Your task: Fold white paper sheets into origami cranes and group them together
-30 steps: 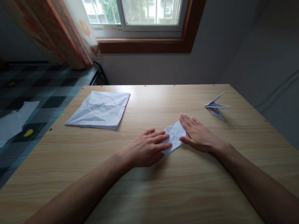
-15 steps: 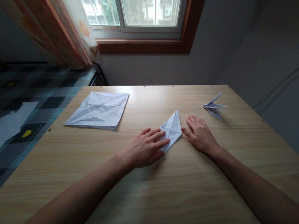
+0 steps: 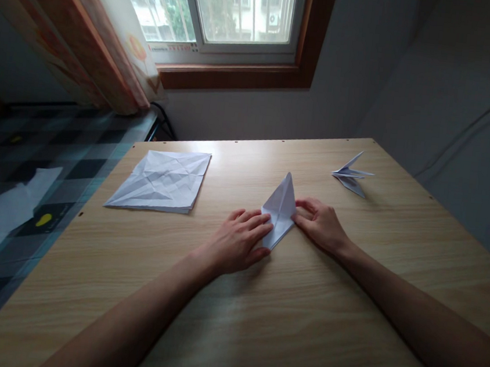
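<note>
A small folded piece of white paper (image 3: pixel 284 208), pointed at the far end, lies on the wooden table with its upper part lifted a little. My left hand (image 3: pixel 239 238) rests flat on its near left side, fingers stretched out and slightly apart. At the paper's right corner, my right hand (image 3: pixel 322 224) has thumb and forefinger closed on the edge in a pinch. Beyond the right hand stands a folded paper figure (image 3: pixel 351 174) with thin points sticking out.
Creased square sheets of paper (image 3: pixel 166 181) lie at the table's (image 3: pixel 345 311) far left. Left of the table, more white paper (image 3: pixel 9 211) lies on a checked cloth (image 3: pixel 94 156). A window (image 3: pixel 240 14) and curtain (image 3: pixel 111 35) are behind.
My right hand has moved left and now pinches the paper's right corner. The paper's upper part has risen, and its cross crease no longer shows. My left hand has barely moved.
</note>
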`<state>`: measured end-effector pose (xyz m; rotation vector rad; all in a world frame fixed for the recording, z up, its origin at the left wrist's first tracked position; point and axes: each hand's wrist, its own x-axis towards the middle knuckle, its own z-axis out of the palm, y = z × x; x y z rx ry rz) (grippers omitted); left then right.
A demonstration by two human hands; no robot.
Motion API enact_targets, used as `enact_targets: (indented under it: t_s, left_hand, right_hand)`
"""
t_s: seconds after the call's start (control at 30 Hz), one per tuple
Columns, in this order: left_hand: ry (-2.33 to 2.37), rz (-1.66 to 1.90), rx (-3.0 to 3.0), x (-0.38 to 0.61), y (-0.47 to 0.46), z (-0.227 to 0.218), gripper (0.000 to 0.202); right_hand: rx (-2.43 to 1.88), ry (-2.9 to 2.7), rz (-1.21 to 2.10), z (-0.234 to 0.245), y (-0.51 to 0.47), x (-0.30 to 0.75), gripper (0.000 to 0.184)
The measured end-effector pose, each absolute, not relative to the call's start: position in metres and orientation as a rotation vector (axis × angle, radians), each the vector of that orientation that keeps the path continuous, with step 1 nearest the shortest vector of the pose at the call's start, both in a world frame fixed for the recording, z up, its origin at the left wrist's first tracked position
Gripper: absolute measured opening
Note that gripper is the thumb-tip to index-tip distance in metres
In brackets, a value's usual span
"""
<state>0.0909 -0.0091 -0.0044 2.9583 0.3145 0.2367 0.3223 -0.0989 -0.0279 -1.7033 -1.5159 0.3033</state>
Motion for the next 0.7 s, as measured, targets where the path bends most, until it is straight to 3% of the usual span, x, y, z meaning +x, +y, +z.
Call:
enact_targets:
  t_s: [0.13, 0.37, 0.57, 0.7]
  left_hand:
    - [0.38, 0.292, 2.923, 0.091, -0.009, -0.008, 0.047]
    - [0.498, 0.567, 2.867, 0.088, -0.008, -0.017, 0.094]
    - [0.373, 0.224, 2.964, 0.09, -0.005, -0.01, 0.079]
    - [0.32, 0.141, 2.944, 0.09, -0.004, -0.009, 0.084]
  right_hand:
    - [-1.637, -1.538, 0.259, -0.028, -0.101, 0.319, 0.016]
    - [-1.507, -1.998, 0.022, -0.029, -0.105, 0.315, 0.029]
    - [-1.494, -2.231, -0.09, -0.027, -0.11, 0.312, 0.034]
    - [-1.596, -2.238, -0.105, -0.025, -0.113, 0.303, 0.037]
